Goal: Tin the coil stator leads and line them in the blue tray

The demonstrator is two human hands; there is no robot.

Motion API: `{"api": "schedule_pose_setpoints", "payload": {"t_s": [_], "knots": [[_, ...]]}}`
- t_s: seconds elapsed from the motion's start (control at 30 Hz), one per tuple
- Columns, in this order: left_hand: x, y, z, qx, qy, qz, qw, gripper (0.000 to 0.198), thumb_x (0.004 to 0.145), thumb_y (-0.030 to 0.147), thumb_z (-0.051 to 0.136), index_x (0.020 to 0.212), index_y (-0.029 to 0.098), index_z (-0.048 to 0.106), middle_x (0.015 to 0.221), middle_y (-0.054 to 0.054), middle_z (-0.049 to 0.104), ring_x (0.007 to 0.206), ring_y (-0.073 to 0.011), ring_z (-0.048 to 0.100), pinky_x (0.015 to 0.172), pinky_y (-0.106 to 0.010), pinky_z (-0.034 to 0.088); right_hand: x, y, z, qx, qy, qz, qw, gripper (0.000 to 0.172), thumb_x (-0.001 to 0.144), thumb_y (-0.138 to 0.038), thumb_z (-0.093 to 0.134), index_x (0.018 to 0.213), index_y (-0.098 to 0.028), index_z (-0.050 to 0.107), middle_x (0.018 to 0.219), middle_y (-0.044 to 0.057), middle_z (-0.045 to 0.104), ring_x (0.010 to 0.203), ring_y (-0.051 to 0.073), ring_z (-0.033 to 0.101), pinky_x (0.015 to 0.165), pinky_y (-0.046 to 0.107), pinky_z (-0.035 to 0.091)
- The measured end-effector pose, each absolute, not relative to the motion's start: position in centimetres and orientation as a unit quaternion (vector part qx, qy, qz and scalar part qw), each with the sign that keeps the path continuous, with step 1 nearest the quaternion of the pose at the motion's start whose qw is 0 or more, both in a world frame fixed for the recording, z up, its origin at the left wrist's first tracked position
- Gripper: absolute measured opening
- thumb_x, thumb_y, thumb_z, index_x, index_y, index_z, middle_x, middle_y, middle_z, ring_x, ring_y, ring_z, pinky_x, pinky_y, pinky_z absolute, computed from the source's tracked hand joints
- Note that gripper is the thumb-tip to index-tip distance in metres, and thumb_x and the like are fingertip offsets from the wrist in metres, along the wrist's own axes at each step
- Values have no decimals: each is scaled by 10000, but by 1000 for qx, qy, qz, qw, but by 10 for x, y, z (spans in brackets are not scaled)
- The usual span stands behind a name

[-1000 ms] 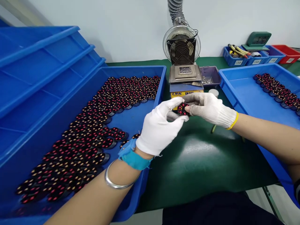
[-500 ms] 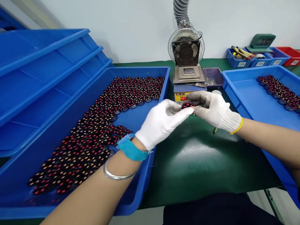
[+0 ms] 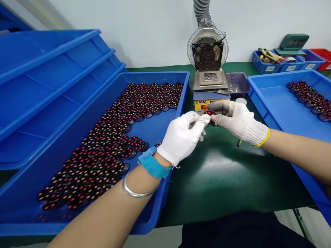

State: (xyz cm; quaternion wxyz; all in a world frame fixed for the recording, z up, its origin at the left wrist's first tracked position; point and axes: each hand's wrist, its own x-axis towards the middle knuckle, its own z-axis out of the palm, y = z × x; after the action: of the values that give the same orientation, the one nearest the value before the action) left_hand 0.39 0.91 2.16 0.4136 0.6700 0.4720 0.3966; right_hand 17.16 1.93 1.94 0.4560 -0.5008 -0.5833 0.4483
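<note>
In a white glove, my left hand (image 3: 182, 136) has its thumb and fingers pressed together at the left edge of a small round black part (image 3: 210, 113) with red marks. My right hand (image 3: 239, 120), in a white glove with greyed fingertips, grips that part from the right. Both hands are over the green table (image 3: 219, 186), in front of the solder pot (image 3: 210, 80) with its red digital display. Whether my left fingertips pinch anything else is too small to tell. Many similar round parts (image 3: 108, 134) lie in the blue tray (image 3: 185, 91) on the left.
Stacked blue trays (image 3: 51, 82) rise at the far left. Another blue tray (image 3: 274, 93) with round parts stands at right. A purple bin (image 3: 241, 81) sits beside the pot, under a grey hose (image 3: 201, 10). Small bins and a green clock (image 3: 294, 42) are at back right.
My left fingers have drawn together, with the thumb now at the part's left edge. The part appears more tilted in my right hand. The view has shifted slightly.
</note>
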Motion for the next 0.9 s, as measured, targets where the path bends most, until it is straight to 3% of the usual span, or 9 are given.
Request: {"api": "schedule_pose_setpoints", "payload": {"t_s": [0.1, 0.2, 0.33, 0.43, 0.53, 0.67, 0.8, 0.9], "knots": [[2, 7, 22, 616, 439, 522, 394, 165, 826, 345, 586, 760, 195, 568, 596, 28, 601, 481, -113, 578, 472, -243, 487, 173, 22, 20, -496, -565, 459, 473, 313, 756, -181, 657, 1062, -117, 644, 1027, 76, 710, 862, 157, 687, 832, 308, 586], [-2, 10, 25, 561, 430, 584, 399, 191, 833, 382, 566, 803, 196, 535, 662, 19, 615, 502, -118, 595, 434, -238, 466, 174, 23, 19, -490, -557, 474, 474, 328, 762, -193, 656, 1083, -126, 637, 1038, 74, 704, 829, 151, 688, 805, 300, 591], [0, 13, 23, 568, 446, 427, 544, 325, 662, 274, 698, 929, 162, 551, 843, -32, 662, 669, -173, 667, 489, -256, 507, 173, 22, 16, -488, -566, 479, 462, 359, 763, -201, 649, 1114, -130, 630, 1032, 82, 703, 798, 152, 686, 774, 309, 599], [0, 12, 24, 577, 444, 307, 613, 347, 594, 191, 714, 906, 144, 571, 904, -69, 685, 794, -217, 684, 569, -285, 537, 174, 21, 15, -493, -591, 434, 468, 369, 751, -208, 655, 1112, -131, 641, 1071, 85, 694, 870, 166, 681, 813, 317, 591], [-7, 12, 34, 586, 388, 312, 639, 212, 626, 219, 708, 780, 147, 582, 776, -64, 692, 673, -197, 670, 536, -284, 510, 176, 22, 15, -493, -605, 408, 474, 375, 742, -194, 653, 1112, -131, 646, 1075, 78, 697, 889, 170, 683, 826, 314, 586], [-9, 12, 39, 577, 397, 421, 576, 203, 659, 315, 677, 721, 161, 560, 653, -30, 644, 518, -149, 594, 442, -256, 432, 175, 22, 17, -506, -597, 413, 466, 369, 748, -192, 646, 1110, -122, 648, 1026, 74, 712, 821, 163, 693, 775, 299, 597], [5, 9, 24, 646, 495, 412, 411, 368, 583, 317, 812, 817, 167, 570, 693, -5, 644, 611, -139, 611, 551, -246, 482, 174, 20, 15, -501, -608, 403, 466, 367, 756, -224, 657, 1111, -130, 650, 1068, 73, 705, 921, 181, 685, 840, 314, 586], [8, 8, 19, 671, 482, 408, 388, 249, 692, 334, 753, 717, 164, 573, 636, 5, 622, 569, -110, 584, 567, -232, 480, 174, 21, 13, -501, -611, 393, 471, 364, 759, -229, 661, 1110, -137, 653, 1082, 71, 701, 946, 186, 680, 851, 318, 585]]}}
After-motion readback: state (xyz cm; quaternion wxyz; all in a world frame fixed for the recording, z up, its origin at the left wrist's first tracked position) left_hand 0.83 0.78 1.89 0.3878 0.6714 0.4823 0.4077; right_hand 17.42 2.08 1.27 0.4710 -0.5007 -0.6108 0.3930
